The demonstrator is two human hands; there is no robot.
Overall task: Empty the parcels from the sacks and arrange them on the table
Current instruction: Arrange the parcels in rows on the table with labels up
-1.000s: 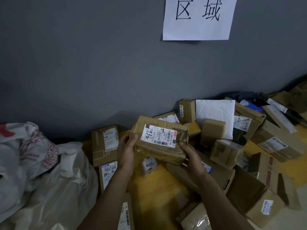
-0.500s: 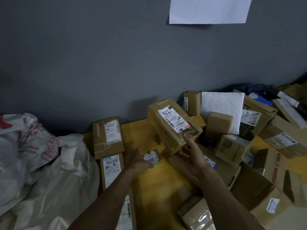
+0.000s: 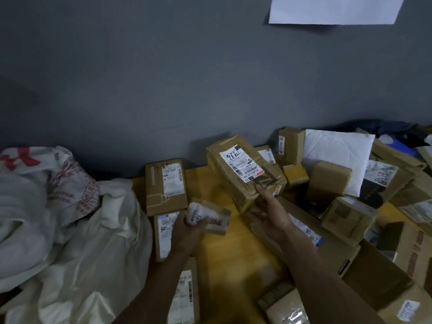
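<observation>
Gripping the large brown cardboard box (image 3: pixel 243 174) alone now, the right hand (image 3: pixel 268 213) clamps its near end, thumb on top and fingers curled beneath. A second ago both hands held that box level. It has since swung so its far end points at the wall and its white label reads upside down. The left hand (image 3: pixel 187 228), which half a second ago was reaching down to the tabletop, now has its fingers wrapped round a small brown cardboard parcel (image 3: pixel 210 218) with a white label, held over the wood near the middle of the table. The view has also dipped, so the characters on the white paper sheet (image 3: pixel 334 10) are cut off.

The matt grey wall (image 3: pixel 163 78) fills the far half. At the left lies a crumpled white woven sack (image 3: pixel 70 230), slack and glossy in its folds, printed in red. The yellow wooden table (image 3: pixel 224 253) shows a smooth bare strip between the forearms. To the right, a loose heap of brown cardboard parcels (image 3: pixel 350 218) lies at all angles, some taped, several with white labels. Against it leans a flat white padded envelope (image 3: pixel 336 155), faintly quilted. Left of the strip, just beside the sack, two oblong brown cartons (image 3: pixel 166 185) lie flat, one nearer than the other, labels up.
</observation>
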